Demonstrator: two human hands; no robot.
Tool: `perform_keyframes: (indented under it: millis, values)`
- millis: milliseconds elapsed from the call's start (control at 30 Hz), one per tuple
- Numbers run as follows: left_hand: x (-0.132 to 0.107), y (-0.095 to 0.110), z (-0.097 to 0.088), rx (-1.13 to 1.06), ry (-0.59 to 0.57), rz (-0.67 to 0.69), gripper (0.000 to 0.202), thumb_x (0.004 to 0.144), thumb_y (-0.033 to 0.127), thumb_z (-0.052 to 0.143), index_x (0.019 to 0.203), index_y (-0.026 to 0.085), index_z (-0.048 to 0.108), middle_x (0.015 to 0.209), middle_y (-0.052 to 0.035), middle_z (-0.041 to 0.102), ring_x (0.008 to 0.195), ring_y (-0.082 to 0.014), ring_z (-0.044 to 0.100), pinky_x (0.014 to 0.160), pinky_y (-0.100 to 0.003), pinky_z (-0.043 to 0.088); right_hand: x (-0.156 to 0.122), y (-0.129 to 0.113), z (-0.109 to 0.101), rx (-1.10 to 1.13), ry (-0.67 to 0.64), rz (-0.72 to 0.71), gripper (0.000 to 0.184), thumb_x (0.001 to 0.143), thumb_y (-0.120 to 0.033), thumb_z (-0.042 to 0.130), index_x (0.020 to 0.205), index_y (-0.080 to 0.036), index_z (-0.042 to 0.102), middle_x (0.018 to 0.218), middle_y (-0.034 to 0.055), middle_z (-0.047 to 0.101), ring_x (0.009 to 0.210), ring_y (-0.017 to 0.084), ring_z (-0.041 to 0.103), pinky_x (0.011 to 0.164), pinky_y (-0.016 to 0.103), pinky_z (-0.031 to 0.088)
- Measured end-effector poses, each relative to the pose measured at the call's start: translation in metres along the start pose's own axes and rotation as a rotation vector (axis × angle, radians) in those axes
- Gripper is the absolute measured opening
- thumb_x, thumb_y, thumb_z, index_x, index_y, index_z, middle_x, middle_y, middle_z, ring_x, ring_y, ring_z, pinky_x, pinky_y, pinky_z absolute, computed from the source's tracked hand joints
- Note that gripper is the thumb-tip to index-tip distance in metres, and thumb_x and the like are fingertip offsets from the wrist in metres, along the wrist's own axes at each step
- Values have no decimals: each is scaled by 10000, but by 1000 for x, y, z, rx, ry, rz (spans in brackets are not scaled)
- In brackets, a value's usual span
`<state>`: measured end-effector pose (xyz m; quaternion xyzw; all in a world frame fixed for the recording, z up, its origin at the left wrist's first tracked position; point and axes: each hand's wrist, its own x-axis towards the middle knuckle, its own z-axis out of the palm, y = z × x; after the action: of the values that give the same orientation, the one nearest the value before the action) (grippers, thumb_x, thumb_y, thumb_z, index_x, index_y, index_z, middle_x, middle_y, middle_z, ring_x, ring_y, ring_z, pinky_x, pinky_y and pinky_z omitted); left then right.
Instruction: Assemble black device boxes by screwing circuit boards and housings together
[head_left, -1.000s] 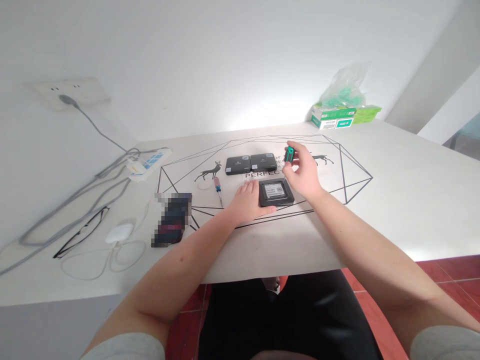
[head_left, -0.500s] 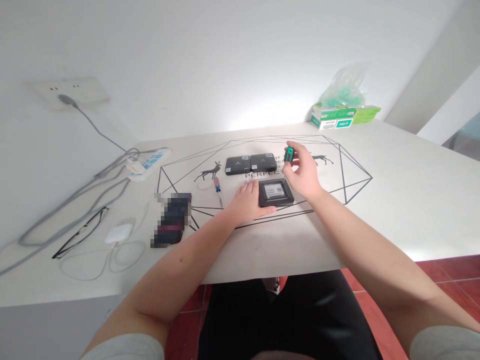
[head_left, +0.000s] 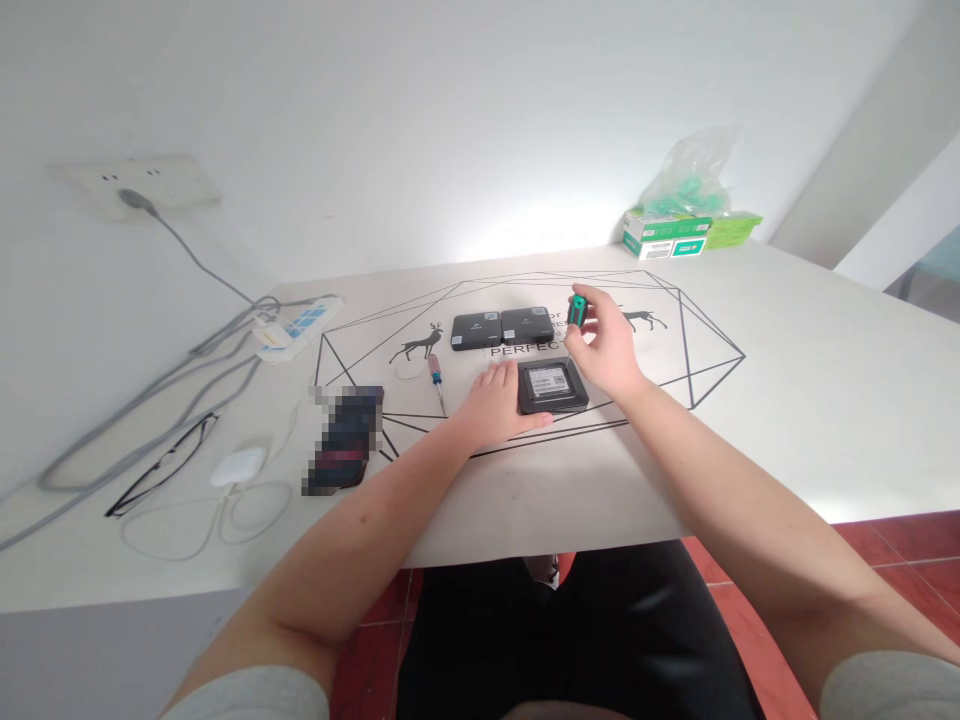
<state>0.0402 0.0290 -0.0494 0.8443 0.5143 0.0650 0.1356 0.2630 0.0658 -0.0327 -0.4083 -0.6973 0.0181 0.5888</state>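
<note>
A flat black square device (head_left: 553, 385) with a white label lies on the table in front of me. My left hand (head_left: 498, 404) rests flat against its left edge, fingers spread, steadying it. My right hand (head_left: 607, 345) is closed around a green-handled screwdriver (head_left: 577, 310), held upright over the device's far right corner. Two more small black boxes (head_left: 502, 327) sit side by side just behind the device.
A red-and-blue screwdriver (head_left: 436, 378) lies left of my left hand. Further left are a blurred dark phone (head_left: 345, 438), white earbuds case (head_left: 238, 466) with cable, glasses (head_left: 161, 466) and a power strip (head_left: 296, 326) with grey cords. A green-white box (head_left: 688, 230) stands at the back right.
My right hand with the green screwdriver has shifted very slightly; otherwise nothing has visibly moved.
</note>
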Motion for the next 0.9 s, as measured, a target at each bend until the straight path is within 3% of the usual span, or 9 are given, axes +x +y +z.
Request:
perform_keyframes:
  millis: [200, 367, 567, 733, 900]
  values:
    - [1, -2, 2, -3, 22, 9, 1223, 845, 877, 556, 1685, 74, 175, 1740, -290, 311, 1645, -480, 217, 1295, -559, 240, 0, 2, 0, 4, -11, 8, 567, 862, -213, 569, 1427, -268, 571, 1320, 123, 703, 1004, 280, 699, 742, 473, 701]
    - [2, -4, 4, 18, 8, 0, 1256, 840, 893, 532, 1684, 35, 171, 1754, -305, 264, 1648, -472, 214, 1314, -535, 207, -1, 2, 0, -9, -11, -4, 574, 872, -226, 567, 1444, -274, 560, 1322, 124, 695, 1005, 281, 689, 739, 468, 703]
    - [2, -4, 4, 3, -2, 3, 1242, 845, 894, 535, 1691, 69, 153, 1769, -291, 239, 1651, -480, 195, 1309, -553, 210, -1, 2, 1, -22, 23, -3, 561, 874, -218, 561, 1434, -256, 565, 1274, 127, 700, 1000, 275, 689, 723, 453, 703]
    - [1, -4, 3, 0, 26, 14, 1222, 847, 887, 559, 1687, 88, 174, 1735, -291, 323, 1640, -477, 235, 1298, -555, 233, 0, 2, -1, 1, 27, 15, 559, 873, -231, 566, 1431, -248, 563, 1284, 134, 699, 997, 279, 692, 713, 450, 702]
    - [1, -3, 2, 5, 14, 12, 1226, 852, 869, 569, 1685, 61, 173, 1738, -302, 305, 1643, -478, 225, 1298, -552, 241, 1, 2, -3, 12, 42, 6, 561, 894, -237, 561, 1453, -269, 544, 1286, 126, 693, 1001, 278, 695, 689, 443, 700]
